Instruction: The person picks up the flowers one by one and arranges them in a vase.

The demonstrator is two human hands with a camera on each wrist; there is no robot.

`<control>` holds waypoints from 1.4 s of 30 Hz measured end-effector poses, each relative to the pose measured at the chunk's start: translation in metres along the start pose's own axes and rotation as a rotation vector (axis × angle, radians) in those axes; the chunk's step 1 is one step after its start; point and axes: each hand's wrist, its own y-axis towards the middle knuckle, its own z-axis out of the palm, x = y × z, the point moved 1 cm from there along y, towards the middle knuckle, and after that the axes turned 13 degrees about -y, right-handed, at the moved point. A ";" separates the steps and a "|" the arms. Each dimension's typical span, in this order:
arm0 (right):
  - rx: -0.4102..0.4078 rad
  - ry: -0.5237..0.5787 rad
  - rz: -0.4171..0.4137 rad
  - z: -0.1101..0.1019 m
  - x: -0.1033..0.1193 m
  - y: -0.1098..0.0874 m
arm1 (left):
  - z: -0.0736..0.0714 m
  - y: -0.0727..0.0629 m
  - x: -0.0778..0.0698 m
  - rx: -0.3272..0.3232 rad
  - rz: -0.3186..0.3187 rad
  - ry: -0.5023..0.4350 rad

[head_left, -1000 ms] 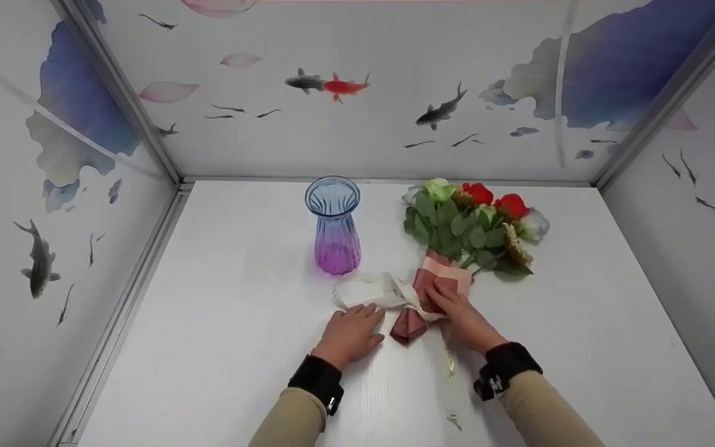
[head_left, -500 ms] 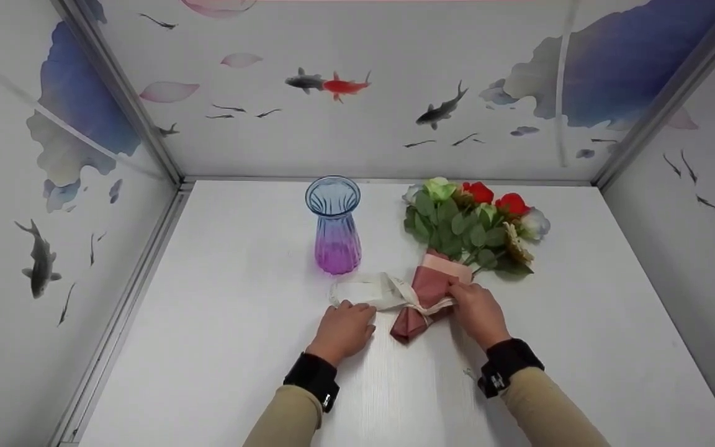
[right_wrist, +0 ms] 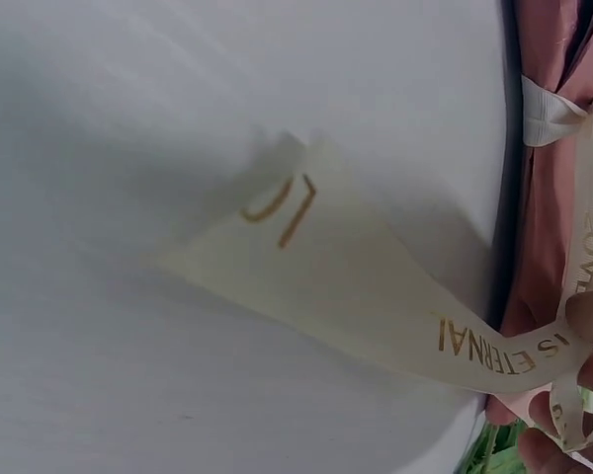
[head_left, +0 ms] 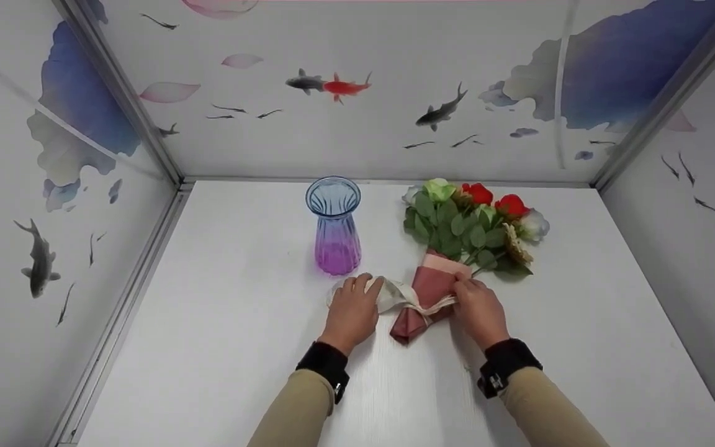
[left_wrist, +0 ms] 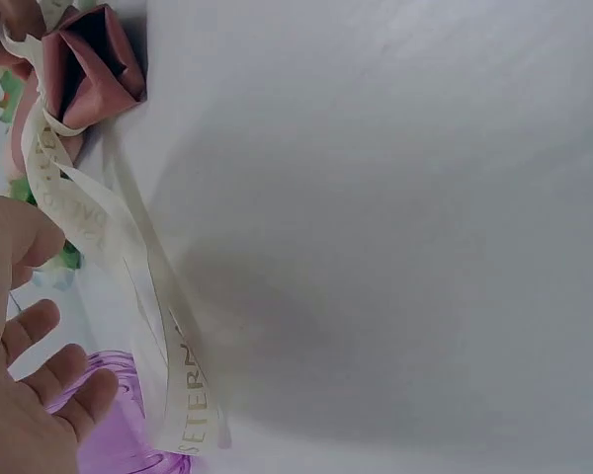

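A bouquet of flowers (head_left: pixel 472 226) lies on the table, its stems wrapped in pink-and-maroon paper (head_left: pixel 435 282). Cream ribbon (head_left: pixel 398 295) with gold lettering is tied round the wrap, and a loose length stretches left. Over that left length is my left hand (head_left: pixel 351 313); in the left wrist view its thumb and fingers (left_wrist: pixel 54 380) are spread apart, with the ribbon (left_wrist: pixel 153 316) beyond them. At the wrap's right edge my right hand (head_left: pixel 481 313) pinches the other ribbon length between thumb and fingers. Its free end (right_wrist: pixel 346 286) hangs from the fingers in the right wrist view.
A glass vase (head_left: pixel 337 245), blue at the top and purple below, stands upright just beyond my left hand. Panels printed with fish border the white table (head_left: pixel 221 347) at the back and both sides.
My right hand has gone from lying on the wrap to pinching the ribbon and drawing it slightly up and right. The left hand has moved forward over the ribbon's left length.
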 end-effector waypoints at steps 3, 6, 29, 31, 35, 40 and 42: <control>0.001 0.007 0.031 0.001 -0.002 -0.001 | 0.003 0.003 0.004 0.066 -0.125 -0.092; 0.020 0.015 0.074 0.001 -0.004 -0.002 | 0.005 0.000 0.011 0.120 -0.239 -0.144; 0.213 0.116 0.305 -0.010 -0.036 0.001 | -0.036 -0.003 0.014 -0.261 -0.101 -0.214; 0.238 0.130 0.306 -0.011 -0.040 0.000 | -0.041 -0.003 0.014 -0.285 -0.098 -0.244; 0.245 0.145 0.294 -0.012 -0.048 -0.001 | -0.048 -0.004 0.015 -0.302 -0.077 -0.271; 0.221 0.168 0.286 -0.015 -0.055 -0.001 | -0.053 -0.009 0.019 -0.273 -0.016 -0.297; 0.210 0.170 0.283 -0.017 -0.058 -0.001 | -0.053 -0.012 0.021 -0.248 0.020 -0.296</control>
